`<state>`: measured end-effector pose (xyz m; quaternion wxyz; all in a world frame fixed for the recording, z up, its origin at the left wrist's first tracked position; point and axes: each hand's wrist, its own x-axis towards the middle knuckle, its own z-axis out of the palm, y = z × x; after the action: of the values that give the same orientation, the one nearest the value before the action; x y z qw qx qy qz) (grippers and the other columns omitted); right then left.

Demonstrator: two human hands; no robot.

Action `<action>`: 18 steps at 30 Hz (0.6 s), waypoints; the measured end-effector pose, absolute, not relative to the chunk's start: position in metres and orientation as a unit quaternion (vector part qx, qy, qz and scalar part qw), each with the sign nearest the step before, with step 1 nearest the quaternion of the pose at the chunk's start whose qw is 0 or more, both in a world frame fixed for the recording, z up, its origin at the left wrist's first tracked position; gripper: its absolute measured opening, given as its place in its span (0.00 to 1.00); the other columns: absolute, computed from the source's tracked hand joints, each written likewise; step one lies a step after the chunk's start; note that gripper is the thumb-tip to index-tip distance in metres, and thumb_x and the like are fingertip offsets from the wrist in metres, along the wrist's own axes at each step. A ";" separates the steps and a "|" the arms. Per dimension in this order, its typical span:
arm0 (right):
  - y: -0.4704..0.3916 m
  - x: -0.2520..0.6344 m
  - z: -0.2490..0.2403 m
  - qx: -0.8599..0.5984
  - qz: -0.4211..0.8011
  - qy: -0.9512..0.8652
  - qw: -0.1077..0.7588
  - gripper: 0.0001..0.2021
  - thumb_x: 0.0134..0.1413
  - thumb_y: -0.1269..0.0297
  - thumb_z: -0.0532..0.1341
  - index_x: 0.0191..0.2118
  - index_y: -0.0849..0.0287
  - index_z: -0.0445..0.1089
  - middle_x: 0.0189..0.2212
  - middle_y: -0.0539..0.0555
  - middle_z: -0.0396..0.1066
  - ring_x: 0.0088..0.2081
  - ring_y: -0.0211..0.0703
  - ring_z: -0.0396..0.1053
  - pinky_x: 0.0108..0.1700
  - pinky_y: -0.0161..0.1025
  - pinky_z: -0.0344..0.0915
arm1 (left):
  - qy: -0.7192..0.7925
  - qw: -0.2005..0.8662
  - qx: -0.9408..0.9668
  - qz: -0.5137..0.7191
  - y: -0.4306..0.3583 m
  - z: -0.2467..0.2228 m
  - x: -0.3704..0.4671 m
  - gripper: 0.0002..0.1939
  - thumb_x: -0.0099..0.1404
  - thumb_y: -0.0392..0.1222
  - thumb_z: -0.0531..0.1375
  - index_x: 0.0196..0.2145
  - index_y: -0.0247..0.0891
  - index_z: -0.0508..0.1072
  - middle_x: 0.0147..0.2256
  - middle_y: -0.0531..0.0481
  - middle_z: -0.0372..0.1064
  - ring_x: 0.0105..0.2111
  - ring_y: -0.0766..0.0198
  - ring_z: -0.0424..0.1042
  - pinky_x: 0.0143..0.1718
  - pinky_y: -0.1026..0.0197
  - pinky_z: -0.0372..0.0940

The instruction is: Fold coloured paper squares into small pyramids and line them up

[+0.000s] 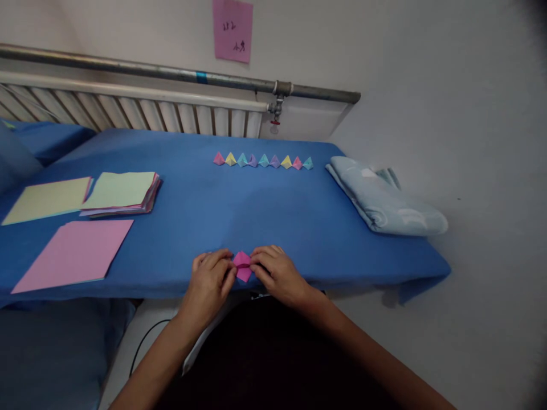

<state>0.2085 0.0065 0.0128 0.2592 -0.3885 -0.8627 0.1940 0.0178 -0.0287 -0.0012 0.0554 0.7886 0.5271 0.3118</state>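
A small folded piece of bright pink origami paper (pixel 243 266) is held at the front edge of the blue-covered table (pixel 273 222). My left hand (pixel 212 274) pinches its left corner, and my right hand (pixel 276 272) pinches the right corner. A crease runs across the middle, with one point facing away from me and one toward me. My fingers cover both side corners. Farther back, a row of several small folded paper pieces (pixel 264 161) in pink, yellow, teal and purple stands on the cloth.
To the left lie a stack of coloured paper (pixel 122 191), yellow sheets (pixel 49 199) and pink sheets (pixel 77 250). A folded pale blue blanket (pixel 380 196) rests at the right end by the wall. Behind the table are a white radiator (pixel 145 114) and a metal pipe (pixel 162 73).
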 end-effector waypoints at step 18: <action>0.007 0.195 0.017 -0.481 0.192 -0.816 0.257 0.07 0.58 0.71 0.56 0.30 0.58 0.67 0.36 0.54 0.71 0.41 0.43 0.66 0.46 0.42 0.59 | 0.602 0.108 0.744 0.269 -0.021 0.007 0.024 0.08 0.65 0.40 0.55 0.30 0.36 0.70 0.42 0.44 0.71 0.45 0.55 0.68 0.47 0.47 0.57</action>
<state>0.1953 0.0070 0.0168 0.2569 -0.4815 -0.8157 0.1916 0.0237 -0.0206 0.0073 0.1082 0.7437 0.6024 0.2690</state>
